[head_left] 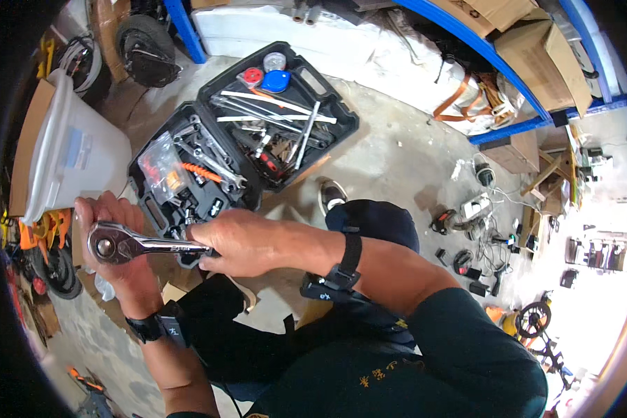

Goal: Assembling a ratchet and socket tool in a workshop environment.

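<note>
A chrome ratchet wrench (143,244) lies across in front of me at the left, its round head over the palm of my left hand (127,275). The fingers of that hand curl up beyond the head; whatever is under the head is hidden. My right hand (237,240) is closed around the handle end of the same wrench. Beyond my hands an open black tool case (348,120) rests on the floor. One half holds several combination wrenches (219,167), a clear plastic bag (164,167) and an orange coiled piece (200,172); the other holds long metal bars (306,136).
A white plastic bin (94,150) stands at the left, near a small wheel (146,52). Blue shelving (470,52) with cardboard boxes (543,63) runs along the far right. Cables and small devices (477,223) lie scattered on the floor at right. My shoe (332,195) is near the case.
</note>
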Available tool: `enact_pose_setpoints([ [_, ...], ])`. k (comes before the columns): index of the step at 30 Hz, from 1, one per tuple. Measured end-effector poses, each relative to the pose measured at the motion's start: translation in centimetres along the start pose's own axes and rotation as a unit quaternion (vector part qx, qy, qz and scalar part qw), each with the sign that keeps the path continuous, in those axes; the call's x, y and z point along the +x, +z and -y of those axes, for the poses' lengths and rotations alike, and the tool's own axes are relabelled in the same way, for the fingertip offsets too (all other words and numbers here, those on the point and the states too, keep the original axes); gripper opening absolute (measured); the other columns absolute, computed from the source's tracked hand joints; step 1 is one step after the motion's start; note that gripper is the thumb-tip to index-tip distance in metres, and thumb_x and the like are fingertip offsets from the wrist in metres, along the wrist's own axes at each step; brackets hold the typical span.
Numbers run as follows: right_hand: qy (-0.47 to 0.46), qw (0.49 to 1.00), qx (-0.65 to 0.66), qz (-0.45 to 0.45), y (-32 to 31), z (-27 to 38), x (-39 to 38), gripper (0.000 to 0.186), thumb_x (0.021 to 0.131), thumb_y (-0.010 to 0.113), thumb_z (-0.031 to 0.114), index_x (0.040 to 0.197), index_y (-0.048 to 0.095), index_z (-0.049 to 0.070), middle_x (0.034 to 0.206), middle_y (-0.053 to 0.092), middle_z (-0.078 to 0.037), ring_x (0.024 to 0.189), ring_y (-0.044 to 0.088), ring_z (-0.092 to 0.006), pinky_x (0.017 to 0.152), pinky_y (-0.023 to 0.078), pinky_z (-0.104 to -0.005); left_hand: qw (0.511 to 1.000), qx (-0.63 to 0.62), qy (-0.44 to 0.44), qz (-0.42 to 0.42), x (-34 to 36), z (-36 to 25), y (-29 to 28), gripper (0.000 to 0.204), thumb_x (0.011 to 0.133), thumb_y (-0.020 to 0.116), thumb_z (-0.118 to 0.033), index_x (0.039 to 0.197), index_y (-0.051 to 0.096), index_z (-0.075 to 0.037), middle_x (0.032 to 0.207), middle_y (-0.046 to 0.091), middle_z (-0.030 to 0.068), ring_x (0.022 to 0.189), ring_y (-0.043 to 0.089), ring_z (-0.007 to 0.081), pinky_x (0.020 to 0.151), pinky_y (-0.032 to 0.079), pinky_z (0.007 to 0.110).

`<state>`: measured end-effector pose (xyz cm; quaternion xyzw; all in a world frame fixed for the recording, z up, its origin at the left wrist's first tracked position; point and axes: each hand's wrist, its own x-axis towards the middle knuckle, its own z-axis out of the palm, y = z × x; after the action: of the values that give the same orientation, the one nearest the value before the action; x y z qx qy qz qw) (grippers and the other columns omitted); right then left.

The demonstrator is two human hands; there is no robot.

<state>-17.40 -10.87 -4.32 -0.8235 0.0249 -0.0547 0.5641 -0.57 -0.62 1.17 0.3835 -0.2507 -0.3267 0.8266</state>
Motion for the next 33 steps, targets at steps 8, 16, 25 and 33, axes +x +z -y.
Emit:
enact_pose_setpoints([
  [8,0.076,0.979,0.185,0.045,1.8,2.0,-0.4,0.025,0.083,0.069,0.019,0.096,0.059,0.001,0.074,0.061,-0.012,0.073,0.062,-0.0226,0.069,0.049,-0.0389,0.995,0.031,-0.006,-0.098,-0.1,0.6,-0.7,0.038,0.102,0.047,-0.033,0.07,0.043,-0.014,0.058,0.034,-0.0021,0.048,0.031,0.0089,0.046,0.026,0.028],
  [16,0.119,0.934,0.337,-0.009,0.9,3.3,0.6,0.041,0.097,0.056,0.037,0.116,0.046,0.002,0.078,0.055,-0.003,0.057,0.051,-0.0083,0.05,0.045,-0.0271,0.964,0.159,-0.021,-0.212,-0.5,3.5,-0.4,0.025,0.098,0.058,-0.024,0.079,0.062,-0.008,0.072,0.058,-0.0026,0.062,0.052,0.0052,0.055,0.041,0.023],
  [25,0.131,0.922,0.361,-0.054,-0.9,2.6,0.3,0.029,0.102,0.048,0.031,0.11,0.05,0.004,0.082,0.056,-0.003,0.064,0.052,-0.0076,0.057,0.045,-0.0245,0.977,0.141,-0.041,-0.155,-1.0,5.1,0.9,0.027,0.095,0.062,-0.024,0.076,0.062,-0.005,0.069,0.06,0.0007,0.057,0.053,0.0073,0.052,0.041,0.023],
  [33,0.127,0.913,0.381,-0.067,-1.1,2.2,0.1,0.026,0.103,0.046,0.029,0.106,0.053,0.004,0.076,0.057,-0.001,0.057,0.05,-0.0067,0.052,0.042,-0.0231,0.978,0.143,-0.048,-0.146,-1.2,5.4,1.1,0.026,0.097,0.059,-0.024,0.079,0.063,-0.005,0.069,0.06,0.0012,0.057,0.054,0.0078,0.052,0.042,0.023],
])
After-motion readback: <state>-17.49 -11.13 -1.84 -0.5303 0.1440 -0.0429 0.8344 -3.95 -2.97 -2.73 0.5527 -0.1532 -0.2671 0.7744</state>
